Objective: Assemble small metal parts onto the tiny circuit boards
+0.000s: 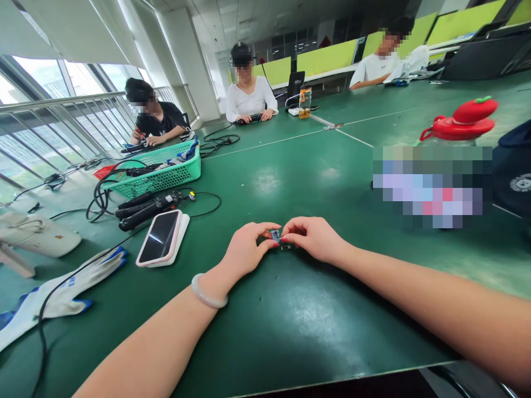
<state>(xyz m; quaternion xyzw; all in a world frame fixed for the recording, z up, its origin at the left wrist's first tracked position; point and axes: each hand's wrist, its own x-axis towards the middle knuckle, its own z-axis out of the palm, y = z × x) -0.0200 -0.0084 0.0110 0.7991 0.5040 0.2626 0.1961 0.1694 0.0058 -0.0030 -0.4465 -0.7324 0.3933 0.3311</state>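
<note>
Both my forearms (166, 337), cropped by the view, reach over the green table (332, 326). My left hand (244, 246) pinches a small blue part (275, 235); my right hand (313, 237) is at its edge, whether gripping I cannot tell. Just beside lies a tiny piece (285, 247), too small to identify.

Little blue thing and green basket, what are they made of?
The little blue thing has pale specks, maybe metal on plastic; it's too small to tell its finish. The green basket seems smooth plastic, with one even colour and neat holes.
</note>
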